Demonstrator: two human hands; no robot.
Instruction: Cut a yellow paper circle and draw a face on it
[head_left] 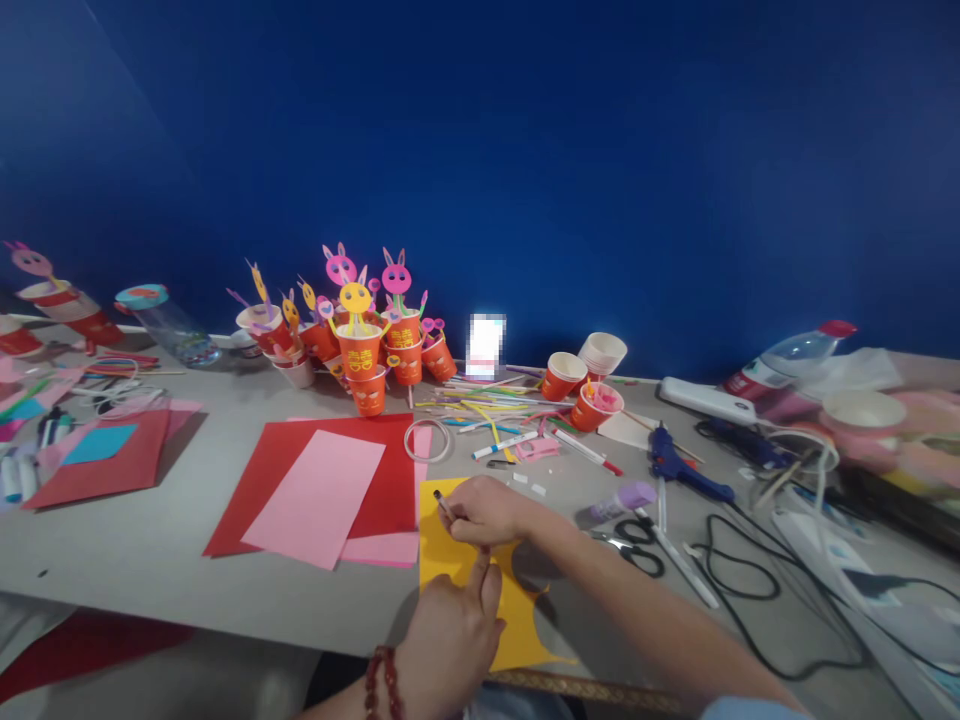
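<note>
A yellow sheet of paper [523,625] lies at the table's front edge, its right side cut into uneven curves. My right hand [487,510] is closed around a pen [442,502] above the upper part of this sheet; the pen's dark end shows at the left, and its other end is hidden by my fingers. Just below, my left hand [454,625], with a red bead bracelet [384,680] at the wrist, rests on the yellow paper. Its index finger is stretched out and presses near my right hand, while the other fingers are partly bent.
Left of the yellow paper lie pink [322,495] and red sheets [247,500]. Decorated red paper cups [360,352] stand behind. Scissors [634,545], a glue stick [624,500], a blue glue gun [682,465] and black cables [712,590] lie on the right. Several sticks [487,405] are scattered near the wall.
</note>
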